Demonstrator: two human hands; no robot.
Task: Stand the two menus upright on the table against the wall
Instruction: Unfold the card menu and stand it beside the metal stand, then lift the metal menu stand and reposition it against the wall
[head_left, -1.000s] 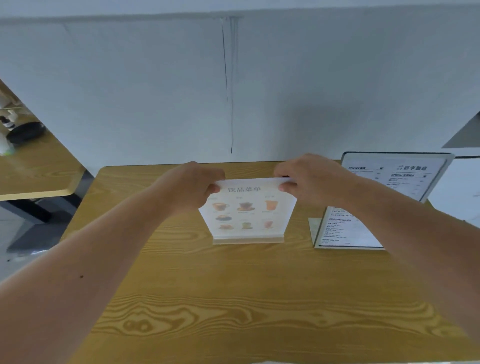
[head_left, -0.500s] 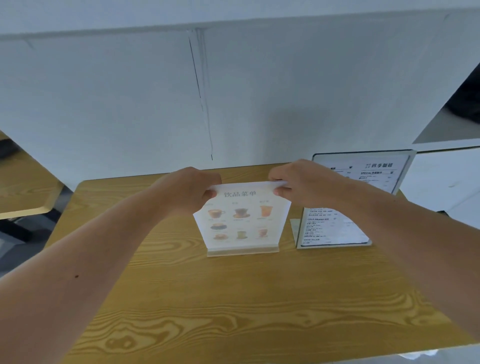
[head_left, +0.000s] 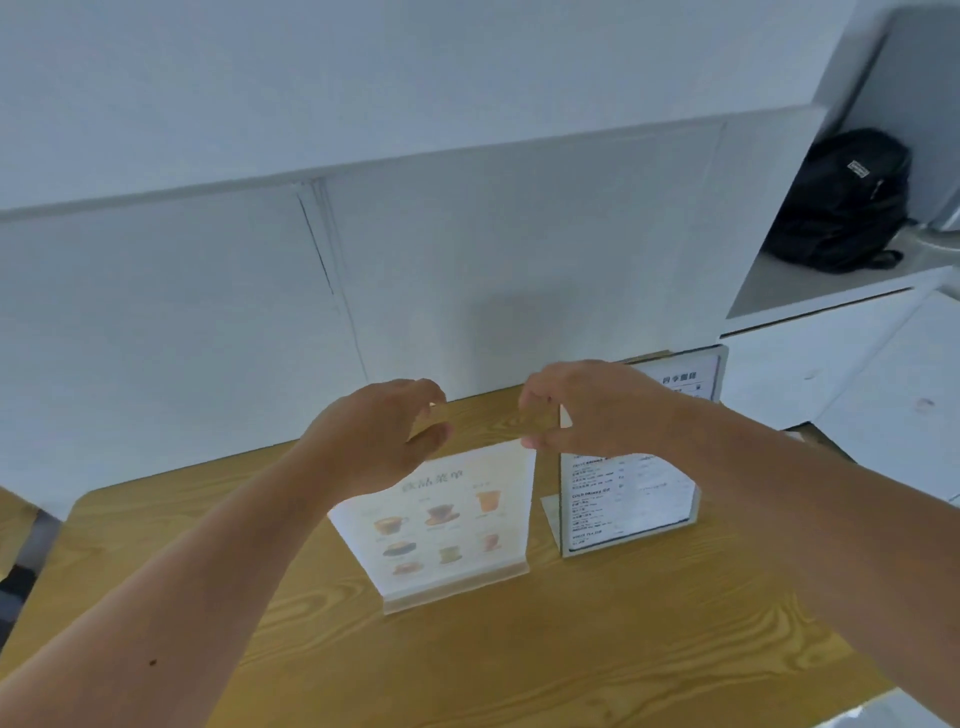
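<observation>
Your two hands hover just above the top edge of the pale drinks menu with cup pictures in its clear acrylic stand (head_left: 447, 519). The left hand (head_left: 382, 441) has its fingers curled and parted with nothing between them; the right hand (head_left: 587, 410) is likewise opened out, its thumb tip right at the menu's upper right corner, and whether it brushes the sheet you cannot tell from this view. Neither hand has hold of anything.

That menu stands upright on its base on the yellow wood-grain worktop (head_left: 519, 665), but well forward of the white panelled wall (head_left: 208, 312). Just beside it on the right stands the white text menu in a dark-edged frame (head_left: 628, 499), also upright, set a little closer to the wall.

So you look to be at the release of the picture menu, with both menus on their feet. If "against the wall" is meant strictly, the next move is to slide each stand back by its base, low and level, so the tall sheet does not tip.
</observation>
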